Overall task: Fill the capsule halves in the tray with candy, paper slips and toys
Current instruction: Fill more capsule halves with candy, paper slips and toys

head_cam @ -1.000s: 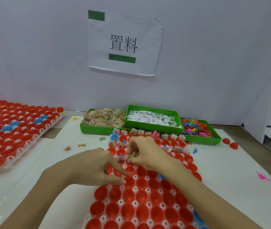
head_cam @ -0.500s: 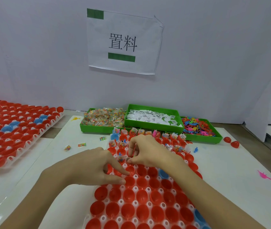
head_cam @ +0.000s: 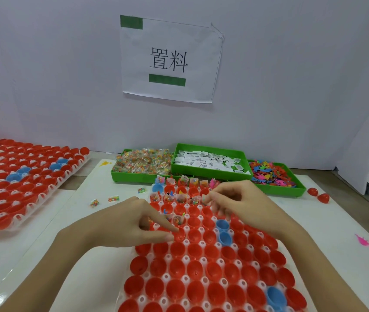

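Over the far rows of the tray (head_cam: 185,258) on the bench, we note the right hand (head_cam: 242,203) has drifted rightward, pinching a small item, the left hand (head_cam: 129,224) pinching at a capsule half (head_cam: 180,234); most halves remain unfilled.

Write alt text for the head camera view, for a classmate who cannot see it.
Two hands, left hand and right hand, work over a white tray of red and blue capsule halves, only the far rows filled. Behind stand three green bins: candy, paper slips, toys.
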### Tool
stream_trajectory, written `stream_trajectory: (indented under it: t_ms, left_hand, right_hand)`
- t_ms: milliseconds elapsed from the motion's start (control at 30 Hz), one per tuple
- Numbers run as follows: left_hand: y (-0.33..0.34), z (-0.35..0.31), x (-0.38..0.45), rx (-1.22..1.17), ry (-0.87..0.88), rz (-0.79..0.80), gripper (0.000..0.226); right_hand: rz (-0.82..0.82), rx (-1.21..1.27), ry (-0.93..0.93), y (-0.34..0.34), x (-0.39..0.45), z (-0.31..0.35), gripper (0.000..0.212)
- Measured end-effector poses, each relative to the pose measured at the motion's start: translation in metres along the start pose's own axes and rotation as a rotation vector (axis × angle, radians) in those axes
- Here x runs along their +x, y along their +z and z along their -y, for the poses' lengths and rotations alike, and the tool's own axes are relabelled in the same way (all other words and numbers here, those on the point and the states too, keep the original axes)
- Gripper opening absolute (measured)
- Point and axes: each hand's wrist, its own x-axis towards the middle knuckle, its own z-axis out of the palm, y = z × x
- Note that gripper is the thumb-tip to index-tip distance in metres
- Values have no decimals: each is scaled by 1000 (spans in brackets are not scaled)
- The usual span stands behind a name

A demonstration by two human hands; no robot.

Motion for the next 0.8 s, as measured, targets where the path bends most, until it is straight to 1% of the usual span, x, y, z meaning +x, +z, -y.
stream_trajectory:
  t_ms: [67, 167, 233, 367, 433, 500, 567, 667, 800]
  left_hand:
    - [2, 3, 3, -15, 11, -90, 26]
    - [7, 8, 9, -18, 16, -247, 35]
    - [13, 12, 13, -14, -17, -407, 37]
    - [27, 28, 26, 20, -158, -781, 10]
    - [27, 39, 35, 62, -225, -855, 11]
    - [17, 52, 46, 136, -272, -857, 15]
    - [-1, 64, 59, 240, -315, -810, 18]
    - [-30, 79, 72, 361, -306, -627, 24]
    - [-48, 94, 85, 553, -233, -338, 48]
  right_hand:
    - [-54, 90, 10, -4, -9, -8, 23]
    - [-136, 142, 14, -4, -16, -17, 24]
    - [-159, 164, 5, -4, -18, -20, 24]
    - [-161, 209, -27, -1, -19, -21, 24]
    - [-167, 233, -42, 3, -19, -22, 25]
    - [-174, 250, -44, 5, -18, -24, 27]
    - [-182, 269, -47, 5, -19, -25, 27]
    - [-200, 276, -31, 3, -20, -26, 27]
    - [-221, 269, 9, 1, -20, -31, 25]
